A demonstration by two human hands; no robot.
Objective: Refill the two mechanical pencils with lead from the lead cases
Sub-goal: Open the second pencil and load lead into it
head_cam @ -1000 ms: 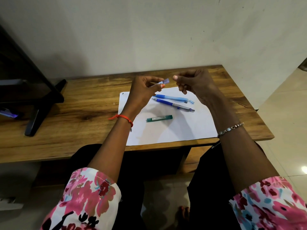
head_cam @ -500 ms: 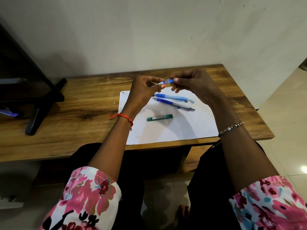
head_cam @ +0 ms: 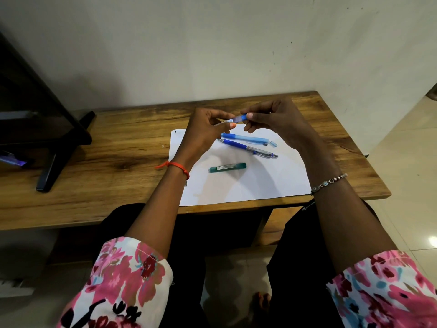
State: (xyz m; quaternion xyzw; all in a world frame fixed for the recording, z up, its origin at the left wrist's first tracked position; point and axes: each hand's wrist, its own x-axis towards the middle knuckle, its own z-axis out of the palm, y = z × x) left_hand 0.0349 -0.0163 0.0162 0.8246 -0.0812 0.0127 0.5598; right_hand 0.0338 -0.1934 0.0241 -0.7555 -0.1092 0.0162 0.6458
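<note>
Above the white paper point(head_cam: 260, 185), my left hand point(head_cam: 205, 131) pinches a small clear-blue lead case point(head_cam: 235, 119). My right hand point(head_cam: 274, 117) pinches the case's blue cap end point(head_cam: 243, 117) between thumb and fingers. On the paper below lie a light blue mechanical pencil point(head_cam: 246, 138) with its small cap point(head_cam: 273, 144) off beside its right end, and a dark blue mechanical pencil point(head_cam: 248, 149) with a clear barrel. A green lead case point(head_cam: 227, 167) lies nearer me on the paper.
The wooden table point(head_cam: 118, 162) stands against a pale wall. A black monitor stand point(head_cam: 59, 147) sits on its left part. The table's right edge drops to a tiled floor point(head_cam: 413, 162). My knees are under the front edge.
My right hand has moved left from just apart to the case's end and now pinches its blue cap. My left hand holds the case in nearly the same place.
</note>
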